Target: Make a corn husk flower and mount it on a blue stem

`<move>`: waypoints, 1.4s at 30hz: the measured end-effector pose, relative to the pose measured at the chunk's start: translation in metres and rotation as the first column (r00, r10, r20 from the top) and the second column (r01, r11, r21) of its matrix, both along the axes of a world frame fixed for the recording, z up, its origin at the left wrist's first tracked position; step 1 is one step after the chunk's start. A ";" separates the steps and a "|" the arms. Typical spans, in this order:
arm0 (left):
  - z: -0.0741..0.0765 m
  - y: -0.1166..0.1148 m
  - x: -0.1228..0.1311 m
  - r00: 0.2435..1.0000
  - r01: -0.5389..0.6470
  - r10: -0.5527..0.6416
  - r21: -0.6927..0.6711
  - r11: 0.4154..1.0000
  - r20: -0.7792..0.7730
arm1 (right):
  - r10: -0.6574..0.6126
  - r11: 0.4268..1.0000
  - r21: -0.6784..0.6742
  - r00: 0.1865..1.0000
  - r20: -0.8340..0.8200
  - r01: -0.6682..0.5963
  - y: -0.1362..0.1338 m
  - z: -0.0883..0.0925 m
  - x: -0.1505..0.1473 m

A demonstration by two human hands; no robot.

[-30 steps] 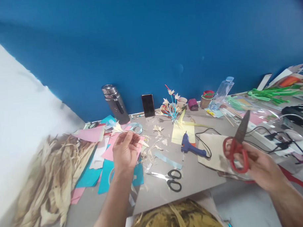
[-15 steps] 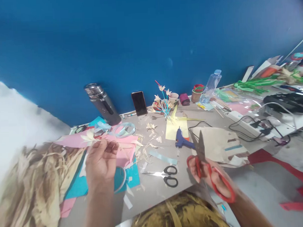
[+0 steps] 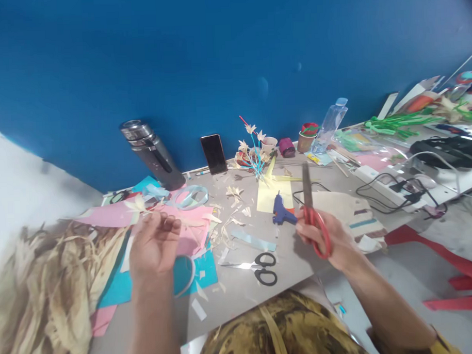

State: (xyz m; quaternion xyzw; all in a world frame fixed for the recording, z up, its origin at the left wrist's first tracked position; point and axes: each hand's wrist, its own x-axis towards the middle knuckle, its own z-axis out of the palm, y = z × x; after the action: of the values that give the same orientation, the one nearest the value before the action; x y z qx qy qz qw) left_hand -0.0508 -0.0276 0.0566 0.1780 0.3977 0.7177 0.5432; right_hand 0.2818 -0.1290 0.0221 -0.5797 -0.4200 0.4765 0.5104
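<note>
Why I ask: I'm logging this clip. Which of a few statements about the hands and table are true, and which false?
1. The right hand holds red scissors. True.
2. Their blades point down at the table. False: they point up, towards the blue wall.
3. The left hand pinches a pale flower. True.
4. The black scissors are in the left hand. False: they lie on the table between the hands.
5. The glue gun is green. False: it is blue.
</note>
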 end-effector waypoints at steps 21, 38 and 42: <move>-0.009 -0.013 0.015 0.980 0.191 -0.192 0.020 0.981 0.044 | 0.065 0.990 -0.128 0.629 0.775 0.055 0.151 -0.021 -0.081; 0.008 -0.033 0.044 0.927 0.365 -0.353 0.083 0.927 -0.129 | 0.118 0.929 0.333 0.982 0.145 -0.161 0.093 0.017 -0.095; 0.012 -0.038 0.051 0.915 0.384 -0.364 0.101 0.918 -0.175 | 0.109 0.898 0.407 0.981 0.161 -0.167 0.080 0.020 -0.100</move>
State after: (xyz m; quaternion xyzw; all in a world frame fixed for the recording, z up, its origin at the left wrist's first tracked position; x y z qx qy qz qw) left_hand 0.0002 -0.0660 0.0684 0.3411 0.3479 0.6095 0.6254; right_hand 0.1815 -0.0488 0.0417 -0.4561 -0.5858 0.3702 0.5584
